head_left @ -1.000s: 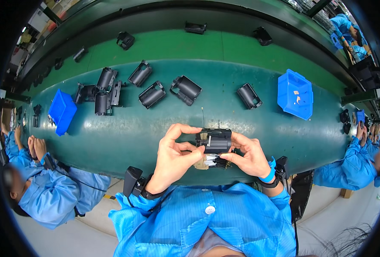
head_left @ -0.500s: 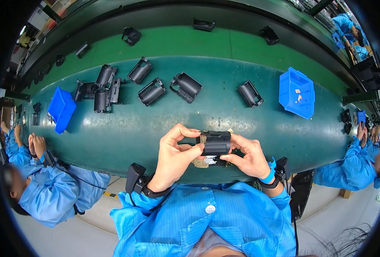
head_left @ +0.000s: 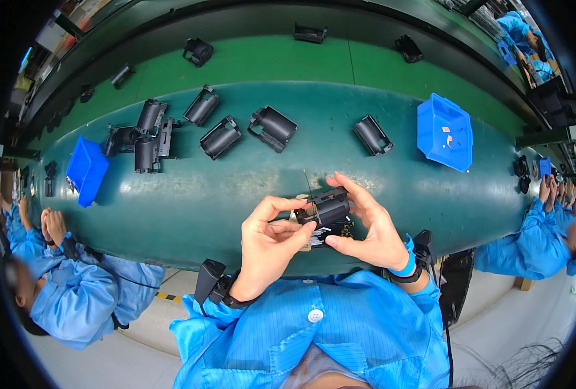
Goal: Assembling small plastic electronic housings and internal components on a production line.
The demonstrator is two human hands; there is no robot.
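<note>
A black plastic housing (head_left: 331, 208) with a half-round body is held in front of my chest, above the table. My right hand (head_left: 373, 236) holds its right end, fingers over the top and thumb below. At the other end, my left hand (head_left: 270, 235) pinches with thumb and fingers beside a small tan piece (head_left: 310, 212). A thin dark wire (head_left: 307, 185) sticks up from that end. Beneath the housing lies a bunch of small white and dark strips (head_left: 319, 237), partly covered by my hands.
Several similar black housings (head_left: 273, 128) lie across the green table (head_left: 236, 188), others on the brighter green strip (head_left: 255, 61) behind. Blue bins stand left (head_left: 87, 170) and right (head_left: 445, 133), the right one holding small pale pieces. People in blue sit on both sides.
The housing has tilted, its right end now higher. My right hand's fingers have moved up over its top. A thin wire now shows upright at the left end. The view has shifted slightly.
</note>
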